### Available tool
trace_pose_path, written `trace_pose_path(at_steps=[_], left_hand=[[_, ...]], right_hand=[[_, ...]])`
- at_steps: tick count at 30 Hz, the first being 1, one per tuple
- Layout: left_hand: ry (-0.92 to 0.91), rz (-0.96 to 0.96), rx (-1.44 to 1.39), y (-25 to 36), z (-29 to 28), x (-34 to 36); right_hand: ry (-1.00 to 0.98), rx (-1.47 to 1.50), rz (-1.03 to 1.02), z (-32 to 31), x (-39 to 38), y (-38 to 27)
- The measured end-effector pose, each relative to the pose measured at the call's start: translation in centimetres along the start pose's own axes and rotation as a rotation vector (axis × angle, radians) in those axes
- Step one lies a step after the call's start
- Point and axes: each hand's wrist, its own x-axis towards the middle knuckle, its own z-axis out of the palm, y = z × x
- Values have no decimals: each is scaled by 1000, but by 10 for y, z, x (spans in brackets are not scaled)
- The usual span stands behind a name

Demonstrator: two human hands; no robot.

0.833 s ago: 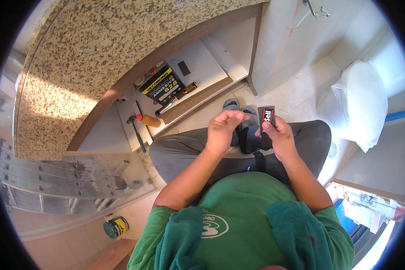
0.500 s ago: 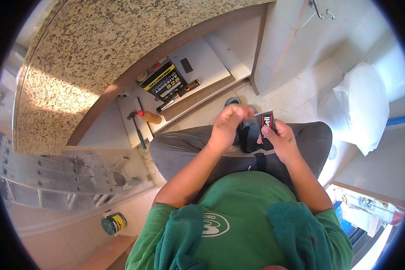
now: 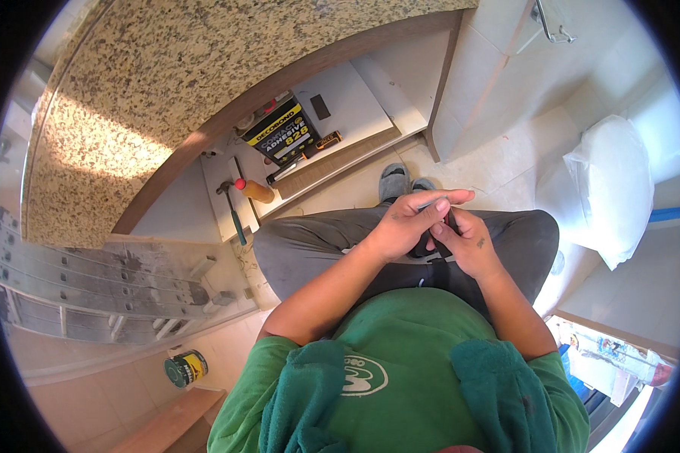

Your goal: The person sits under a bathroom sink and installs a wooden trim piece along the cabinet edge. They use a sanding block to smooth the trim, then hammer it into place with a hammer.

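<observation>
Both my hands meet above my lap around a small dark flat piece with a printed label (image 3: pixel 451 220), which they mostly cover. My right hand (image 3: pixel 470 245) grips it from the right, thumb on the near side. Closing over its upper end from the left is my left hand (image 3: pixel 402 229), with the index finger stretched to the right and the thumb bent down against the piece. Only a thin dark and red strip shows between the fingers. My crossed legs in grey trousers (image 3: pixel 310 245) lie beneath.
Ahead, under a granite countertop (image 3: pixel 166 90), a cabinet floor holds a black and yellow adhesive can (image 3: pixel 279 136), a utility knife (image 3: pixel 328 141), a red-capped bottle (image 3: pixel 255 190) and a hammer (image 3: pixel 234 215). A ladder (image 3: pixel 91 279) and small tin (image 3: pixel 187 368) are left; a white plastic bag (image 3: pixel 616 181) right.
My left hand has moved right, from beside the labelled piece onto its upper end. The label, in plain sight before, is now mostly covered. The view has shifted slightly.
</observation>
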Motion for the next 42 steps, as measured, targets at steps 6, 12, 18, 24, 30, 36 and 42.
trace_pose_path(at_steps=[6, 12, 18, 24, 30, 36, 42], left_hand=[[71, 13, 47, -1, 5, -3], [134, 41, 54, 0, 6, -6], [163, 58, 0, -4, 5, -5], [171, 89, -26, -4, 7, -5], [165, 63, -41, -5, 8, -8], [183, 37, -125, -11, 7, -8], [217, 2, -188, -11, 9, -8]], right_hand=[[20, -41, 23, 1, -1, -4], [34, -19, -3, 5, -1, -6], [61, -40, -6, 6, -1, -4], [58, 3, -33, 7, -1, -6], [59, -49, -43, 3, -1, -2], [59, -77, -33, 2, -2, 1], [74, -86, -18, 2, -3, 3]])
